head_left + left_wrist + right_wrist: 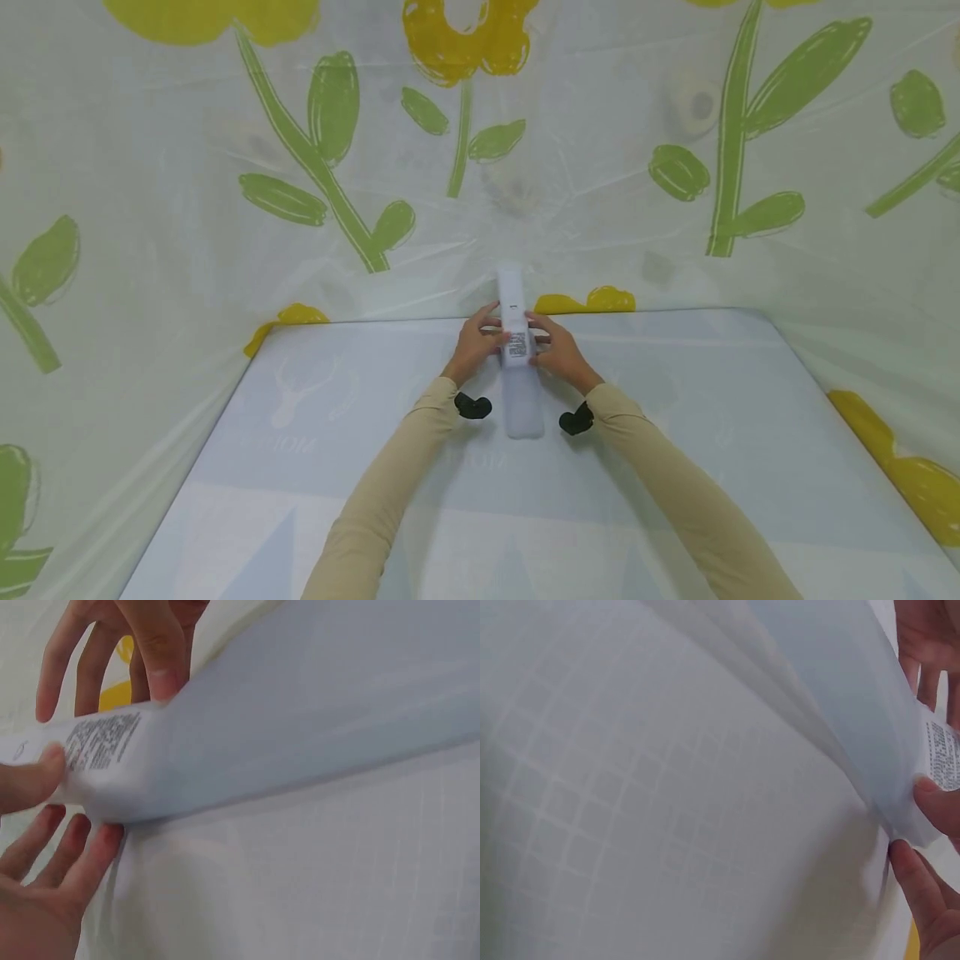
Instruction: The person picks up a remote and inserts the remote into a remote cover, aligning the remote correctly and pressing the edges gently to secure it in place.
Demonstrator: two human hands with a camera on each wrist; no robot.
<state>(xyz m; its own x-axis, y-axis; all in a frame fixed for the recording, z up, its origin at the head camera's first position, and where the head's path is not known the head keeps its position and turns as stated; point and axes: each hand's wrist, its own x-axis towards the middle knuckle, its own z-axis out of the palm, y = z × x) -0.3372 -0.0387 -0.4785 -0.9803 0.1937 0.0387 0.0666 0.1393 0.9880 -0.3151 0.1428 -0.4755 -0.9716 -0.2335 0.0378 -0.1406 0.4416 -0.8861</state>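
Note:
A long, narrow white case [513, 329] stands out from the table in the head view, with a black printed label on its upper part. Its lower part [522, 408] is a translucent grey-blue. My left hand [471, 346] grips the case's left side, thumb over the label and fingers along the edge, as the left wrist view shows on the labelled end [112, 750]. On the opposite side my right hand [561, 354] holds the edge between thumb and fingers. The right wrist view shows that thumb [934, 799] against the case near the label. The case's exact kind is unclear.
Under the arms lies a table with a pale printed cloth [360, 467]. Behind it hangs a white curtain [585, 167] with yellow flowers and green leaves. Dark wrist cameras sit below the left wrist [473, 407] and the right wrist [576, 419].

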